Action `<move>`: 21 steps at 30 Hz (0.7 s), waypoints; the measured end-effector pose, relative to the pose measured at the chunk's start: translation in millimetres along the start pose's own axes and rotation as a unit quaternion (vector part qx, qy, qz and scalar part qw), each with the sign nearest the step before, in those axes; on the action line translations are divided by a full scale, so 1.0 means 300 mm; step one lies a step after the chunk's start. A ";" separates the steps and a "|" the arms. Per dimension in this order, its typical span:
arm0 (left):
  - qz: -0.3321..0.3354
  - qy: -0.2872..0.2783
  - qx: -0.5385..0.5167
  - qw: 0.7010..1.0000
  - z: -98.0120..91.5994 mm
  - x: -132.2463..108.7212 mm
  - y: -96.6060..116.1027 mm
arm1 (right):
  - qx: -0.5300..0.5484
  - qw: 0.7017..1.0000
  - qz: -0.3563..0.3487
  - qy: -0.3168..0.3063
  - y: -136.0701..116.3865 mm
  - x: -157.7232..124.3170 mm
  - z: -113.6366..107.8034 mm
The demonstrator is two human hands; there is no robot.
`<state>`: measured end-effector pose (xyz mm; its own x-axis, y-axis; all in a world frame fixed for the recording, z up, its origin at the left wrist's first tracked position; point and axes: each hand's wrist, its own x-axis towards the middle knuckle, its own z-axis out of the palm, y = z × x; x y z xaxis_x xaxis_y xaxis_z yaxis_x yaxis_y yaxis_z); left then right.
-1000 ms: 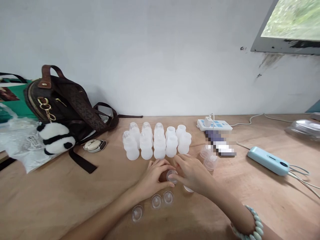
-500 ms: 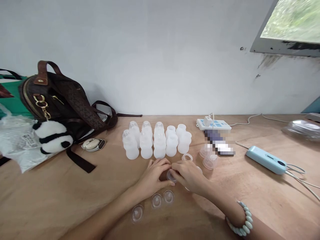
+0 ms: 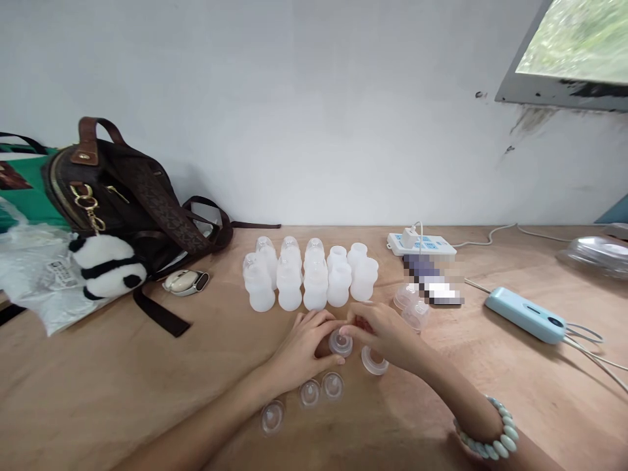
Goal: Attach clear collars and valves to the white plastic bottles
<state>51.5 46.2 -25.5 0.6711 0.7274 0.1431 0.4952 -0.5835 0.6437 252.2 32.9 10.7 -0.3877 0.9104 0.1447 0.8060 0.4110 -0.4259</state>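
Thumb and fingers of my left hand (image 3: 309,343) curl around a clear collar ring (image 3: 340,347) lying on the table and steady it. From above, my right hand (image 3: 380,330) pinches at the ring's middle, where a small clear bottle nipple seems to sit; the fingertips partly hide it. Just below my right hand lies another ring (image 3: 375,361). Nearer to me are several clear silicone nipples (image 3: 309,393). Behind my hands, white baby bottles (image 3: 314,288) stand upright in two rows; those at left wear clear caps, while two or more at right have open necks.
Clear caps (image 3: 416,315) stand right of my right hand, beside a blurred phone (image 3: 426,278). A power strip (image 3: 422,245), a light-blue device (image 3: 524,314) and cables lie at right. At left are a backpack (image 3: 127,190), a panda plush (image 3: 108,267) and a watch (image 3: 186,282).
My right hand has lifted and shifted slightly right, its fingers moving from over the ring to a pinch at its middle. More of both rings now shows. My left hand stays around the ring.
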 end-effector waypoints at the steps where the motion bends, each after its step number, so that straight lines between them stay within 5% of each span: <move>1: -0.001 -0.002 -0.007 1.000 0.000 -0.002 -0.002 | 0.005 1.000 0.013 0.013 0.001 -0.002 -0.010; 15: 0.016 0.091 -0.123 0.988 0.024 -0.035 -0.030 | -0.070 0.995 -0.037 -0.053 -0.020 -0.004 0.049; 21: 0.006 0.108 -0.122 0.987 0.026 -0.034 -0.030 | -0.041 0.991 -0.070 0.102 0.013 -0.011 -0.020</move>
<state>44.5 41.2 -38.5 0.5295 0.7967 0.2913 0.3229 -0.5068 0.7993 259.2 31.8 13.9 -0.4062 0.8317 0.3785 0.7878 0.5286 -0.3160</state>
